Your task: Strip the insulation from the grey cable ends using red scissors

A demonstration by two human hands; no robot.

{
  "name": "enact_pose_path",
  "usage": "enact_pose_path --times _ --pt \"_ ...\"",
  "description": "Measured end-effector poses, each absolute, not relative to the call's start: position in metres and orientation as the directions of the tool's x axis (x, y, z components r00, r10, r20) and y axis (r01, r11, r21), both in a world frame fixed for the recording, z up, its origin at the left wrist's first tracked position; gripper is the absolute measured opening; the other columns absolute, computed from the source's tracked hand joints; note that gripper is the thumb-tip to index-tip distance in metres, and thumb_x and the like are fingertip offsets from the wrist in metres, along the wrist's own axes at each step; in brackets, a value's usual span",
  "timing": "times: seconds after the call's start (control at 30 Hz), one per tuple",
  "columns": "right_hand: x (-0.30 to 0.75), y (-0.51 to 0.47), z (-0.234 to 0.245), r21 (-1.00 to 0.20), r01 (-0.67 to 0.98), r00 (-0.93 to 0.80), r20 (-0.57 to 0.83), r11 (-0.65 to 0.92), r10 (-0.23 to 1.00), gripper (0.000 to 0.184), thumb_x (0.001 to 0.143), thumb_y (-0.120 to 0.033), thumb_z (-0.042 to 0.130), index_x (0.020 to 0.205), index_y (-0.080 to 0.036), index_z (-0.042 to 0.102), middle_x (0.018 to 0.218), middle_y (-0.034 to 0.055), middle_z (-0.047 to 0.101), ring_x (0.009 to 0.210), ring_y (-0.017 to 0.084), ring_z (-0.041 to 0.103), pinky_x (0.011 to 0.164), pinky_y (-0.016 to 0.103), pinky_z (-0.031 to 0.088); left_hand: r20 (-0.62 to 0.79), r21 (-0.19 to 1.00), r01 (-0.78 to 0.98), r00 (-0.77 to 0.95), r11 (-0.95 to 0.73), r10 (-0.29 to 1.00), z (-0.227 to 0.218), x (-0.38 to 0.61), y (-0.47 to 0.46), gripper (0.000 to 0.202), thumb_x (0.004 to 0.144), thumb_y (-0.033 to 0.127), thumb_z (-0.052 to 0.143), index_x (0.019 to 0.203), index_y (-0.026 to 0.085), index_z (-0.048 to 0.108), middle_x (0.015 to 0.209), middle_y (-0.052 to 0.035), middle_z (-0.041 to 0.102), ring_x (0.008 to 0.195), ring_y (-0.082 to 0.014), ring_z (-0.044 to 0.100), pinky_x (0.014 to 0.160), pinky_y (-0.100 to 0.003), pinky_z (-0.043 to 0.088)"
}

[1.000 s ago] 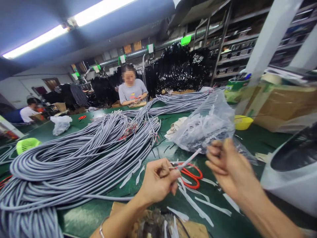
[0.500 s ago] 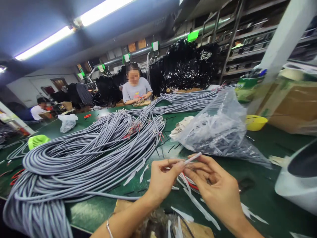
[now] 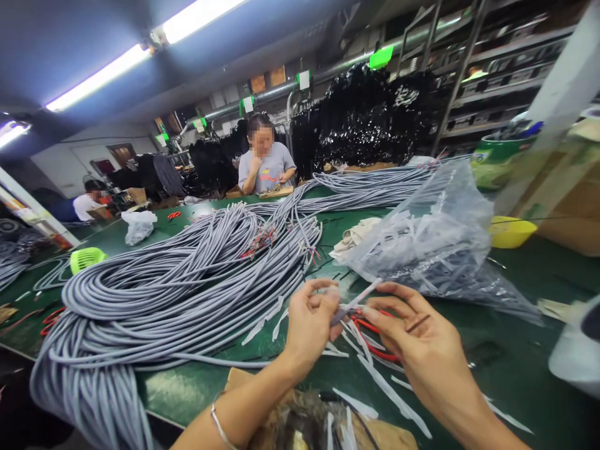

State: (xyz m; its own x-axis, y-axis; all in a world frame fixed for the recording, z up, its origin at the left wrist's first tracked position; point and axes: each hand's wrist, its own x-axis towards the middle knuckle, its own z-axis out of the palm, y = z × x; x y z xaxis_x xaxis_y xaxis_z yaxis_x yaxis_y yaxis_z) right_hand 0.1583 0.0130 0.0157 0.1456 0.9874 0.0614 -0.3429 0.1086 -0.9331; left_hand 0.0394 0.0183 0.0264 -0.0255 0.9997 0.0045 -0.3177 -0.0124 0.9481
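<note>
1. Left side first: our left hand (image 3: 309, 319) is pinching a pale thin piece (image 3: 363, 294) between thumb and fingers. That piece is near, a bit right of the middle, held up above the green table (image 3: 178, 400) with its tip slanting up and to the right.
2. Our right hand (image 3: 422, 337) is just right of the piece, fingers bent and spread, thumb and index tips close to its end. It's kinda blurry there, so we can't tell if those tips are gripping it or only sitting beside it.
3. Behind the gap between our hands there's a pair of red scissors (image 3: 372, 345) on the table, partly hidden, and a bunch of white strips (image 3: 394, 400) lie scattered around on the near side.
4. Nearest us, below the hands, we've got a brown board (image 3: 389, 437) with more bits on top.
5. The left of the table is mostly one huge pile of gray cables (image 3: 140, 300), red wire ends poking out toward the middle.
6. On the right, past our right hand, a clear plastic bag (image 3: 422, 250) full of white bits leans by a yellow bowl (image 3: 510, 232).
7. Far side: a co-worker (image 3: 267, 169) in a gray tee sits across from us, one hand raised.
</note>
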Motion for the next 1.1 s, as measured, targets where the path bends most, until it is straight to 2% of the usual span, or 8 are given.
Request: enact_pose_path --times 0.1,0.23,0.33,0.43,0.6,0.8,0.93,1.1 --pt "0.161 0.016 0.019 -0.896 -0.435 0.224 -0.005 0.095 0.975 0.054 0.041 -0.034 0.082 0.083 -0.021 0.049 0.063 -0.0055 0.059 0.037 0.003 0.042 0.032 0.014 0.030 -0.011 0.951 -0.306 0.088 0.038 0.996 0.027 0.040 0.017 0.061 0.045 0.045 0.081 0.091 0.013 0.055 0.044 0.0102 0.046 0.030 -0.0016 0.033 0.032 -0.014 0.024" --pt "0.162 0.021 0.018 -0.882 -0.468 0.266 -0.075 0.061 0.961 0.056 0.038 -0.033 0.081 0.082 -0.021 0.047 0.061 -0.0069 0.058 0.035 0.002 0.036 0.031 0.014 0.026 -0.044 0.970 -0.231 0.143 0.077 0.989 0.026 0.039 0.013 0.046 0.045 0.042 0.081 0.072 0.011 0.059 0.041 0.0091 0.042 0.032 -0.0012 0.031 0.033 -0.015 0.022" --pt "0.160 0.027 0.011 -0.912 -0.404 0.157 -0.141 -0.067 0.977 0.056 0.035 -0.033 0.080 0.079 -0.020 0.048 0.055 -0.0060 0.057 0.035 0.003 0.037 0.031 0.015 0.024 -0.026 0.983 -0.179 0.132 0.050 0.991 0.026 0.039 0.011 0.041 0.052 0.048 0.076 0.060 0.010 0.061 0.038 0.0079 0.039 0.032 -0.0018 0.030 0.033 -0.016 0.020" --pt "0.159 0.031 0.004 -0.942 -0.297 0.040 -0.178 -0.159 0.983 0.052 0.036 -0.034 0.078 0.077 -0.018 0.049 0.051 -0.0039 0.058 0.036 0.005 0.040 0.031 0.016 0.024 0.032 0.989 -0.150 0.075 -0.021 0.997 0.027 0.037 0.012 0.040 0.058 0.048 0.072 0.055 0.010 0.064 0.043 0.0050 0.042 0.036 -0.0035 0.036 0.034 -0.016 0.026" --pt "0.165 0.029 0.010 -0.975 -0.213 0.109 -0.087 -0.062 0.990 0.045 0.041 -0.034 0.074 0.077 -0.018 0.052 0.053 -0.0038 0.059 0.045 0.009 0.051 0.043 0.019 0.039 0.073 0.996 -0.049 -0.077 -0.077 0.994 0.030 0.034 0.013 0.035 0.059 0.045 0.071 0.058 0.010 0.066 0.051 -0.0021 0.057 0.044 -0.0121 0.054 0.038 -0.020 0.041" --pt "0.168 0.025 0.017 -0.994 -0.110 0.104 -0.024 -0.013 0.994 0.037 0.047 -0.035 0.068 0.077 -0.019 0.053 0.057 -0.0023 0.059 0.045 0.010 0.052 0.042 0.022 0.037 0.225 0.965 0.162 -0.107 -0.206 0.968 0.017 0.033 0.011 0.036 0.079 0.048 0.053 0.061 0.017 0.052 0.043 0.0034 0.051 0.032 -0.0111 0.053 0.030 -0.017 0.032" --pt "0.168 0.028 0.013 -0.998 -0.070 0.074 0.000 0.005 0.997 0.034 0.049 -0.033 0.066 0.076 -0.019 0.053 0.054 -0.0028 0.057 0.044 0.010 0.050 0.041 0.022 0.035 0.208 0.977 0.056 -0.049 -0.205 0.977 0.012 0.034 0.013 0.042 0.082 0.059 0.042 0.066 0.020 0.042 0.041 0.0081 0.044 0.026 -0.0100 0.049 0.026 -0.016 0.030" --pt "0.170 0.030 0.010 -1.000 -0.016 0.053 -0.012 -0.011 0.999 0.031 0.050 -0.033 0.064 0.075 -0.019 0.053 0.055 -0.0009 0.058 0.045 0.012 0.051 0.041 0.023 0.037 0.171 0.983 -0.056 -0.049 -0.174 0.984 0.018 0.035 0.013 0.045 0.079 0.064 0.040 0.068 0.021 0.038 0.044 0.0088 0.043 0.025 -0.0069 0.044 0.026 -0.014 0.029"
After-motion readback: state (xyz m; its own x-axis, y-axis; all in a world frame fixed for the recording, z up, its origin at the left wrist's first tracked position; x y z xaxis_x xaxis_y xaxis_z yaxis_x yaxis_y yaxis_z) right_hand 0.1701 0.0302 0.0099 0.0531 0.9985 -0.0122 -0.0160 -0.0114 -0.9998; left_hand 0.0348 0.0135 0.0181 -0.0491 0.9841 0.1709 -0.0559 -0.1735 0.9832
